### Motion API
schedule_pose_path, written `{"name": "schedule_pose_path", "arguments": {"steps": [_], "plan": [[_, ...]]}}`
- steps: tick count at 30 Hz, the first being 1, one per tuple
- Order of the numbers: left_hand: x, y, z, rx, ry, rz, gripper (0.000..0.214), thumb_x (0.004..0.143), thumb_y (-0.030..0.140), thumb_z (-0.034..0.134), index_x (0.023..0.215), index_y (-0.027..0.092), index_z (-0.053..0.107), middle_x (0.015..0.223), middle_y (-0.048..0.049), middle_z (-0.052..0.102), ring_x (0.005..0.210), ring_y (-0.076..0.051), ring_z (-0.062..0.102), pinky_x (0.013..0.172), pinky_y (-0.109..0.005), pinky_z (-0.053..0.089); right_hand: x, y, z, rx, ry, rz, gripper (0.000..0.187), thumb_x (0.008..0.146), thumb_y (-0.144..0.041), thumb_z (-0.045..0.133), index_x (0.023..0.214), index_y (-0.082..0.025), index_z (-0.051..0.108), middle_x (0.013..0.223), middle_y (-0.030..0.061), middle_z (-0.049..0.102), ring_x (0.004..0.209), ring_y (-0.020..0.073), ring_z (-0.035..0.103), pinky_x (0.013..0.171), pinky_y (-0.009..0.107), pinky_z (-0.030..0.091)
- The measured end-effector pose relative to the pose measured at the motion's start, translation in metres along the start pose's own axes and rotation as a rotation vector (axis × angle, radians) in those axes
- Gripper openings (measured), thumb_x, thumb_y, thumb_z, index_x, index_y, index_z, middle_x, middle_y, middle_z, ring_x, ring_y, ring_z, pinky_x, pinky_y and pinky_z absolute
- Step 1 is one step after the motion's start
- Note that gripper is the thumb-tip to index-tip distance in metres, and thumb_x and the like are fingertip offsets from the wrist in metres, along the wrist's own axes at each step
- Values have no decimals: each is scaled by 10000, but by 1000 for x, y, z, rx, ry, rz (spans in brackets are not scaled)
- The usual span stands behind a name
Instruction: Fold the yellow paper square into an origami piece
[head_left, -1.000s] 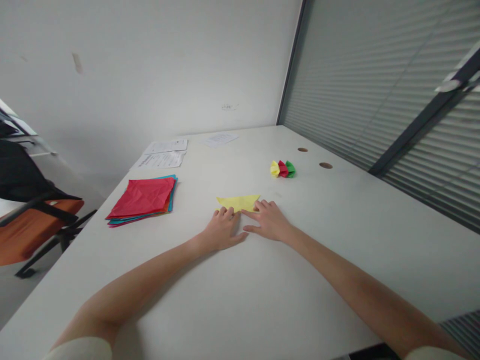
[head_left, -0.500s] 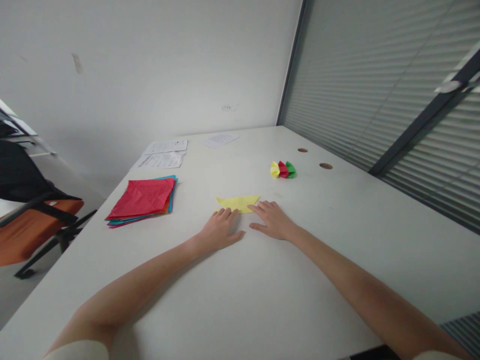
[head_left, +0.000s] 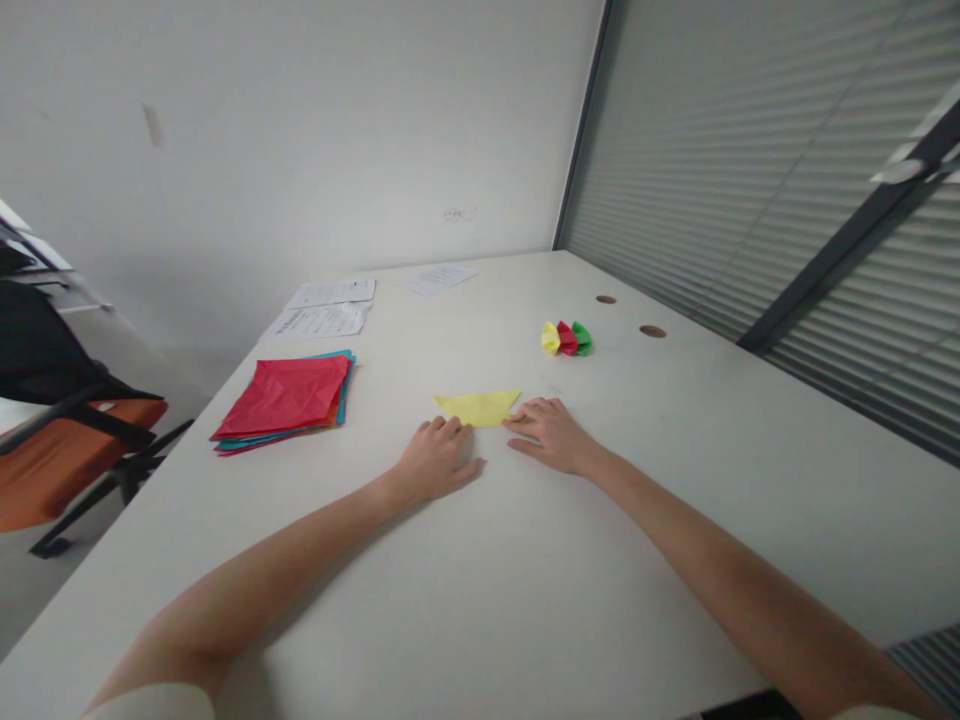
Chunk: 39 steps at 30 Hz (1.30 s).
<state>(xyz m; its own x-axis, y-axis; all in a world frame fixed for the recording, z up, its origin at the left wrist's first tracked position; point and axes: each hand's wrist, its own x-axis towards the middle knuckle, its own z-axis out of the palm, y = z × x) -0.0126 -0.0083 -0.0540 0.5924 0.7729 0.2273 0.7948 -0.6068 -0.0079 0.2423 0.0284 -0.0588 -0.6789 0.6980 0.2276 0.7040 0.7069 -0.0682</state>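
Note:
A folded piece of yellow paper [head_left: 482,407] lies flat on the white table, its two upper corners pointing outward. My left hand [head_left: 439,460] rests palm down at its lower left edge, fingertips touching the paper and thumb stretched away to the right. At the lower right edge, my right hand [head_left: 551,435] has its fingers extended onto the paper, with the thumb apart below. Both hands are open, and their fingers cover parts of the paper's near edge.
A stack of coloured paper [head_left: 292,398], red on top, lies to the left. Folded yellow, red and green paper pieces [head_left: 567,339] sit beyond my right hand. Printed sheets [head_left: 322,318] lie at the back left. An orange chair [head_left: 75,455] stands beside the table [head_left: 480,600].
My right hand has slid slightly to the right along the paper's near edge. My left hand has shifted a little to the left. The paper has hardly moved.

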Motion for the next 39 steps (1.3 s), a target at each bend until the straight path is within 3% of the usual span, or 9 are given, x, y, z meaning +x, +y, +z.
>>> {"name": "schedule_pose_path", "arguments": {"steps": [7, 12, 16, 31, 36, 39], "plan": [[-1, 0, -5, 69, -36, -79, 479, 904, 550, 402, 1052, 139, 601, 954, -138, 614, 857, -270, 583, 802, -424, 441, -4, 1, -6, 3, 1, 17, 477, 969, -519, 358, 1164, -222, 676, 1133, 111, 667, 1087, 258, 524, 887, 410, 318], [0, 2, -9, 20, -24, -54, 610, 880, 650, 385, 1302, 229, 510, 1061, -157, 591, 892, -300, 568, 803, -441, 418, 1, -18, -10, -98, -54, 10, 643, 898, -675, 350, 1317, -242, 573, 1162, 154, 632, 1082, 274, 538, 966, 470, 275], [0, 2, -8, 36, -37, -47, 601, 882, 657, 365, 1306, 260, 521, 1099, -166, 560, 944, -312, 545, 797, -426, 414, 5, -26, -7, -153, -83, 28, 680, 863, -733, 329, 1374, -322, 507, 1211, 159, 603, 1169, 293, 497, 1055, 545, 174], [-2, -4, -11, 79, -74, -18, 611, 880, 671, 353, 1218, 207, 562, 1044, -151, 586, 884, -276, 589, 793, -406, 434, 5, -19, -6, -109, -109, 45, 681, 863, -733, 327, 1360, -312, 524, 1225, 160, 607, 1221, 291, 494, 1089, 621, 139], [-1, -10, -8, 24, -31, -5, 586, 890, 629, 379, 1280, 214, 518, 1043, -143, 599, 883, -266, 592, 820, -421, 426, -1, -9, -5, -109, -43, -8, 691, 886, -686, 362, 1393, -234, 490, 1267, 154, 610, 1349, 299, 379, 1125, 597, 119], [-1, -14, -5, 16, -7, 9, 525, 902, 589, 380, 1219, 212, 561, 1029, -134, 598, 891, -257, 592, 820, -412, 427, -4, -3, -3, -94, -38, -2, 639, 893, -669, 373, 1348, -252, 543, 1244, 119, 632, 1362, 307, 365, 1131, 606, 113]]}}
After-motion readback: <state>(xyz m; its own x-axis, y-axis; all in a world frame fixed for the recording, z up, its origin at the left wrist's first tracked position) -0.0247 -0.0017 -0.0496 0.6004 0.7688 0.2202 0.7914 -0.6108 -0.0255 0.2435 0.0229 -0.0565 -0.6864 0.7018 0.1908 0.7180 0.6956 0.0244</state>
